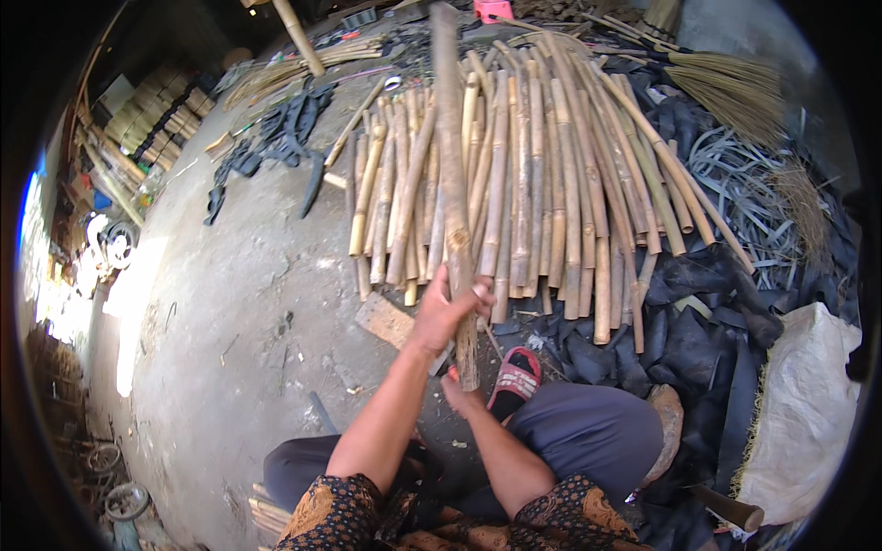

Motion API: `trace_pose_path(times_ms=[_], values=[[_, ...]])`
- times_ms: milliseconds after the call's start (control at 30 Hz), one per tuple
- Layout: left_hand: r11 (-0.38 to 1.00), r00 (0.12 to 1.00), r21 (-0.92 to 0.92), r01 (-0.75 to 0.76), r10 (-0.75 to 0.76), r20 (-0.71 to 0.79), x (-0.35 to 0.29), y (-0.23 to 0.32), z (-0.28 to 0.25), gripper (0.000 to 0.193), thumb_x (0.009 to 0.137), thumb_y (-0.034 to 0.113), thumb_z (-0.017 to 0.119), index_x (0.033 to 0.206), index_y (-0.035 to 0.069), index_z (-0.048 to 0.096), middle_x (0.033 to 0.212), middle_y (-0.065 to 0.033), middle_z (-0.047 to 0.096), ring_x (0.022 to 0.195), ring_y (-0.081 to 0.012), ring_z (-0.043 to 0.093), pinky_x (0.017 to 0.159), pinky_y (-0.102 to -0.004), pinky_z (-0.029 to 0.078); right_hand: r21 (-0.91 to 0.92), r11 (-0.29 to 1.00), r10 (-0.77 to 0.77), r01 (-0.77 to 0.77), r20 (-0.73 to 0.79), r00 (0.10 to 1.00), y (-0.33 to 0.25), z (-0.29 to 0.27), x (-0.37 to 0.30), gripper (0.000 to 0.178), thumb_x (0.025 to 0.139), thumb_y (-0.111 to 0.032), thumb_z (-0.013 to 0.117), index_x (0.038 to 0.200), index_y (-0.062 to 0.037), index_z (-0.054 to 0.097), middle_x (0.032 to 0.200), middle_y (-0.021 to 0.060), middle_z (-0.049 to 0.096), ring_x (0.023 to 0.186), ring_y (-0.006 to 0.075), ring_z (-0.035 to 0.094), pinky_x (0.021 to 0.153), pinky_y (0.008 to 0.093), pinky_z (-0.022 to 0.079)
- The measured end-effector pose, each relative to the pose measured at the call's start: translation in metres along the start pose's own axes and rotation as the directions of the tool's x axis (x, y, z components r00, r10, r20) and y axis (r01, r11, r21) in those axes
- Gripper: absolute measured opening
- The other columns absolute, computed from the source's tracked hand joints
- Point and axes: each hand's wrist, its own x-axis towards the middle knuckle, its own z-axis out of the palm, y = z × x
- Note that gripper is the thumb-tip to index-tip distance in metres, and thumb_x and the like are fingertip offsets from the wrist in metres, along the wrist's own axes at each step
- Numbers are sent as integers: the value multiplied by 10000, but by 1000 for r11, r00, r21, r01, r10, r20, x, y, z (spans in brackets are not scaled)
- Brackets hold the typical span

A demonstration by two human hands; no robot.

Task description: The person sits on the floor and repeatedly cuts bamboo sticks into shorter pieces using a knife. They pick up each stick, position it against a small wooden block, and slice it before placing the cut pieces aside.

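Note:
A long bamboo pole [453,184] rises steeply in front of me, its lower end near my knees and its upper end blurred over the far pile. My left hand [448,310] is closed around the pole's lower part, thumb and fingers wrapping it. Just below, beside the pole's bottom end, my right hand [464,397] is closed. A bit of orange and a dull grey edge show by its fingers, but what it holds is too hidden to name. Near my left forearm, a flat wooden block [386,320] lies on the floor.
Beyond my hands spreads a large pile of cut bamboo poles [560,184]. Black rubbery scraps [680,340] and grey strips [744,197] cover the right side, with a white sack [799,413] nearer. Broom-like bristles [726,87] lie at the far right. Dark strips [276,133] lie on the concrete floor.

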Motion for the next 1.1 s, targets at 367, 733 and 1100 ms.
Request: trace_pose_path(times_ms=[367, 733, 1100], values=[[913, 656, 258, -316, 407, -635, -64, 79, -177, 346, 952, 354, 767, 997, 64, 583, 838, -36, 612, 767, -140, 627, 708, -299, 508, -243, 964, -160, 112, -189, 969, -10, -11, -4, 367, 897, -337, 603, 988, 5, 698, 967, 277, 721, 941, 453, 705, 841, 513, 543], [695, 427, 184, -695, 605, -672, -139, 152, -226, 528, 1008, 530, 603, 1228, 59, 511, 875, -45, 541, 769, -197, 572, 755, -394, 530, -227, 913, -364, 339, -81, 928, -120, 17, -67, 338, 931, -330, 629, 1081, -28, 646, 948, 277, 712, 931, 495, 680, 801, 550, 534], [669, 396, 231, -706, 644, -655, -179, 161, -209, 400, 1029, 461, 421, 881, 105, 525, 715, -54, 512, 668, -178, 500, 690, -362, 455, -57, 874, -483, 482, -7, 876, -146, 54, -80, 314, 961, -323, 651, 1046, -21, 650, 845, 289, 687, 872, 525, 670, 729, 540, 541]])
